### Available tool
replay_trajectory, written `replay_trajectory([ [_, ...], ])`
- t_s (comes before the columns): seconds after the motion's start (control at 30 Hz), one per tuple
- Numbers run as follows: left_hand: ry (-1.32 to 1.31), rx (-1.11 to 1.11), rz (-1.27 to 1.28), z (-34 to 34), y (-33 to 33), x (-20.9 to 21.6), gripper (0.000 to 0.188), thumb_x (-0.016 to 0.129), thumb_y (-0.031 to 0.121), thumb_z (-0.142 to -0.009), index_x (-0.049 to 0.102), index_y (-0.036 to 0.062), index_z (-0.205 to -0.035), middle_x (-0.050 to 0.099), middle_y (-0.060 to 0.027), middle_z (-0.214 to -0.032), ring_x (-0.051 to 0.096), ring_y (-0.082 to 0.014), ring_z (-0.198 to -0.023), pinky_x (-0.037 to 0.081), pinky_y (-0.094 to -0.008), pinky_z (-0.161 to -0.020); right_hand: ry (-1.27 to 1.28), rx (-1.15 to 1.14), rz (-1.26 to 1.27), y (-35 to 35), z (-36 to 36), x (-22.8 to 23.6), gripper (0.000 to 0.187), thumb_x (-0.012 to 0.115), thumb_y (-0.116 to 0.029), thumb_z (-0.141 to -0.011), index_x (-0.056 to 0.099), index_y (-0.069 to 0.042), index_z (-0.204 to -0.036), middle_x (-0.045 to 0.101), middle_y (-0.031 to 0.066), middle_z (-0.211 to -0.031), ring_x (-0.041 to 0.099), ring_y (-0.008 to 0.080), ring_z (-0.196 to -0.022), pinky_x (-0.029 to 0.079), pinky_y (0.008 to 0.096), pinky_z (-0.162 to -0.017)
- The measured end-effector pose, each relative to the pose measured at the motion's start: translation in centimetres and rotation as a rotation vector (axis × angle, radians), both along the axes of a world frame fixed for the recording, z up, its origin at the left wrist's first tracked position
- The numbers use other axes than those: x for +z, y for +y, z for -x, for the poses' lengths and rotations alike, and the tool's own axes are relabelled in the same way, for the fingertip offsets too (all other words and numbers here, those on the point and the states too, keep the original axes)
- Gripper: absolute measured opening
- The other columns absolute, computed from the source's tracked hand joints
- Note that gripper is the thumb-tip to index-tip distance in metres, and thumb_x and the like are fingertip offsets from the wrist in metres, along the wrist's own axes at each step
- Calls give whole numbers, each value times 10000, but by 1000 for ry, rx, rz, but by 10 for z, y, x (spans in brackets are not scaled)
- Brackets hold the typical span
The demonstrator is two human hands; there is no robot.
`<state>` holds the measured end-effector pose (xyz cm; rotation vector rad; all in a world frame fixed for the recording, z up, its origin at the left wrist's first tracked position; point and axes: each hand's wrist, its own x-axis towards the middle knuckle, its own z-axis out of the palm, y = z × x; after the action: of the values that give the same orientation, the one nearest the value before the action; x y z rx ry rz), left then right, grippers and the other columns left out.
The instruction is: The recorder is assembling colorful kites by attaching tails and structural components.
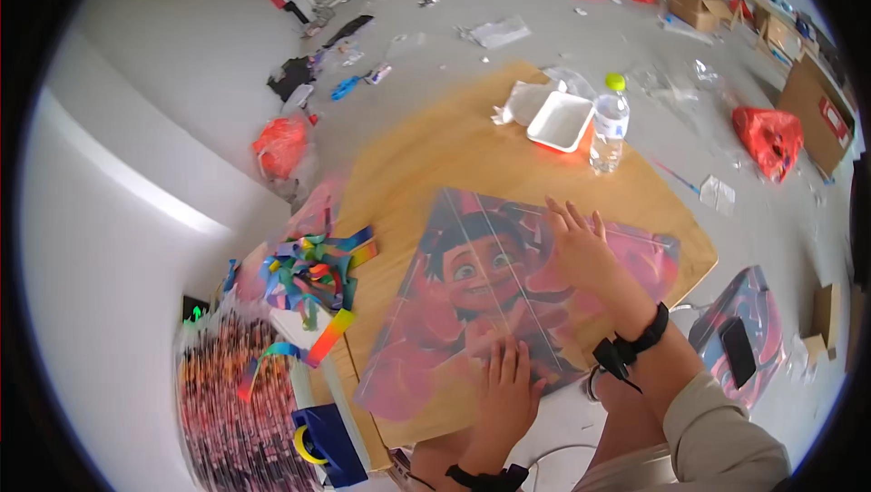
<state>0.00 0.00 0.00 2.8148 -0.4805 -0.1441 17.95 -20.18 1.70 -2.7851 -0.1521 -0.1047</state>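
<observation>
Pink and dark film, by its look, thin enough near its lower left to let the wood tone through: the cartoon-faced sheet (494, 301) lies spread out on the wooden counter (390, 192), just in front of the person. Left hand (508, 385) is palm down at its near edge, right hand (579, 242) over its upper right, fingers apart on both, pinching nothing. We judge it light, limp, slippery and easily creased, so we would take two opposite corners with flat fingertips and lift evenly.
</observation>
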Motion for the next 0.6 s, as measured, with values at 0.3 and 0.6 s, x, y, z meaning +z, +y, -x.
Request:
replay_trajectory([
  [0.3, -305, 22, -40, 13, 9, -29, 696, 492, 474, -955, 368, 32, -1478, 313, -147, -1561, 317, -362, -1420, 277, -549, -1121, -222, 933, -1202, 11, 134, 196, 133, 601, -93, -887, 646, -12, -982, 652, 123, -1022, 630, 289, -939, 492, 406, -824],
  [0.6, -291, 67, -56, -18, -4, -49, 737, 435, 502, -965, 274, 44, -1520, 245, -132, -1594, 202, -346, -1471, 130, -566, -1177, 460, 1641, -1994, 15, 273, 267, 303, 594, -363, -966, 711, -105, -859, 684, 77, -842, 626, 238, -791, 428, 389, -707],
])
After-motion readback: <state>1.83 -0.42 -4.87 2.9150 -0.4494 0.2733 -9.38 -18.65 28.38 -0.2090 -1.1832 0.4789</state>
